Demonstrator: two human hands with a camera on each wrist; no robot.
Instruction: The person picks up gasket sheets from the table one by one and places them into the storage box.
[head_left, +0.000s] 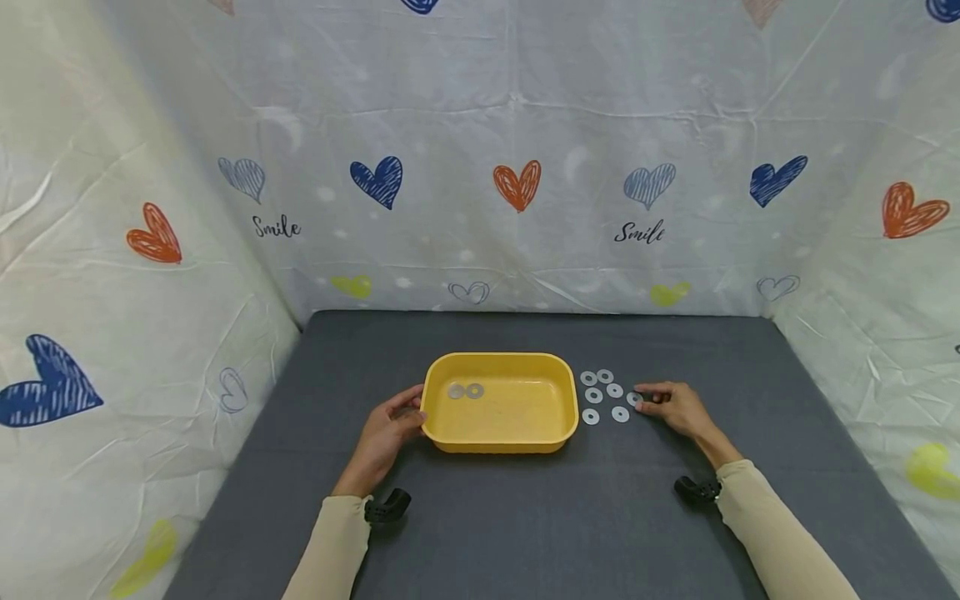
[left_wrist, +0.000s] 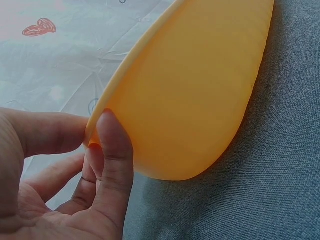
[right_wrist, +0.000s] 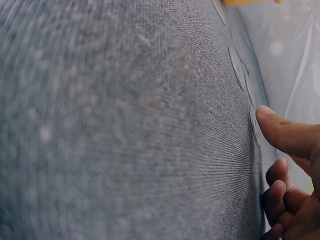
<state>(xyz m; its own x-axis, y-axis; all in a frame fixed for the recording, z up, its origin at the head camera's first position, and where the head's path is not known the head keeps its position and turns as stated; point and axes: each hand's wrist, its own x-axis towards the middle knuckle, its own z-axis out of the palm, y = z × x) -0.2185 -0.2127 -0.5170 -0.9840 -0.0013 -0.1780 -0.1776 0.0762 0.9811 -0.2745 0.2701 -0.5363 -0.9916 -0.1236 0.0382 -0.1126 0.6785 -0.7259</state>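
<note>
A yellow rectangular tray (head_left: 498, 442) stands on the grey cloth. My left hand (head_left: 390, 432) pinches its left rim; in the left wrist view the thumb (left_wrist: 114, 142) lies on the outside of the wall. Two flat metal washers (head_left: 474, 391) lie inside the tray, at its left. Right of the tray, several more washers (head_left: 591, 417) are spread on the cloth. My right hand (head_left: 677, 408) is at the rightmost washer (head_left: 634, 399), thumb and forefinger apart at its edges. That washer still lies flat; the right wrist view hides the forefinger's contact.
Grey cloth (head_left: 510, 525) covers the table. A white curtain printed with hearts (head_left: 517, 100) hangs behind it and along both sides. Each wrist wears a black band (head_left: 388, 506).
</note>
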